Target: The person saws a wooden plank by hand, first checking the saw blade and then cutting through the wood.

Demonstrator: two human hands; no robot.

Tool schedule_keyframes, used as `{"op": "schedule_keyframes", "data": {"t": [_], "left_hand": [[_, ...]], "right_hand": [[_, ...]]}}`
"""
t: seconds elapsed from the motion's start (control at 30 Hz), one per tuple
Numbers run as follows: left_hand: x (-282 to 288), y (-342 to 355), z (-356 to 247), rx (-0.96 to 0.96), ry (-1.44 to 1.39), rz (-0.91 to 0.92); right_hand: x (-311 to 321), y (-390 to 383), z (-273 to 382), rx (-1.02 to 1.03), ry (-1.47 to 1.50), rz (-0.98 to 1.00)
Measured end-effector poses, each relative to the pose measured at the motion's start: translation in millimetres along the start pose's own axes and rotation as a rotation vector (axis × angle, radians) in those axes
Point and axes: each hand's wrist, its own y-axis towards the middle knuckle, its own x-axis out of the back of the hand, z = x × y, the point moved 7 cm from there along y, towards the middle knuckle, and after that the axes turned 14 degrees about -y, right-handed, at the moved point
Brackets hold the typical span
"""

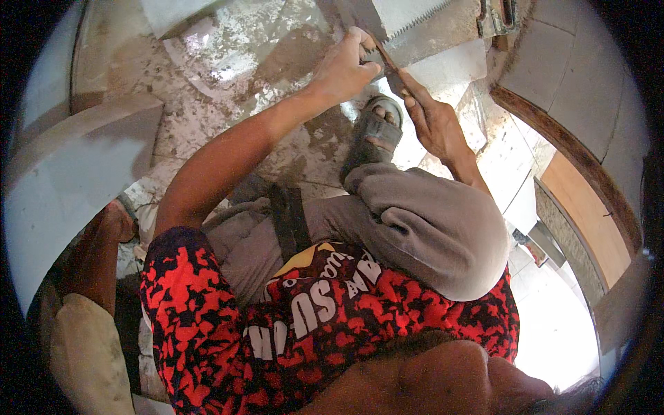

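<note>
A long, narrow, dark strip [390, 63], like a flat bar or blade, runs from the top edge down to my hands; I cannot make out its exact kind. My left hand [348, 63] is closed, its thumb and fingers pinched at the strip's left edge. Lower down and to the right, my right hand [436, 126] wraps round the near end of the strip with the thumb along it. Just beyond the hands lies a metal saw blade [439, 33], its toothed edge showing; a dark metal fitting [496, 17] is at its right end.
My sandalled foot [379, 128] is right below the hands, with my bent knee [456, 235] nearer. Pale boards [76, 166] stand at left, beside another person's leg [97, 249]. The floor [228, 62] is stained and wet-looking. A brown-edged panel [574, 152] curves along the right.
</note>
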Motion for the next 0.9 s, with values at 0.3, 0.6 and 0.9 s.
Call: {"op": "schedule_keyframes", "data": {"t": [0.3, 0.6, 0.9], "left_hand": [[-15.0, 0.4, -3.2, 0.04, -0.085, 0.043], [-21.1, 1.5, -0.2, 0.032, -0.118, 0.05], [-7.1, 0.2, 0.4, -0.035, 0.0, -0.015]], "right_hand": [[9.0, -2.2, 1.9, -0.058, -0.134, -0.009], [21.7, -3.6, 1.7, 0.015, 0.017, -0.135], [4.4, -22.0, -9.1, -0.103, -0.086, 0.085]]}}
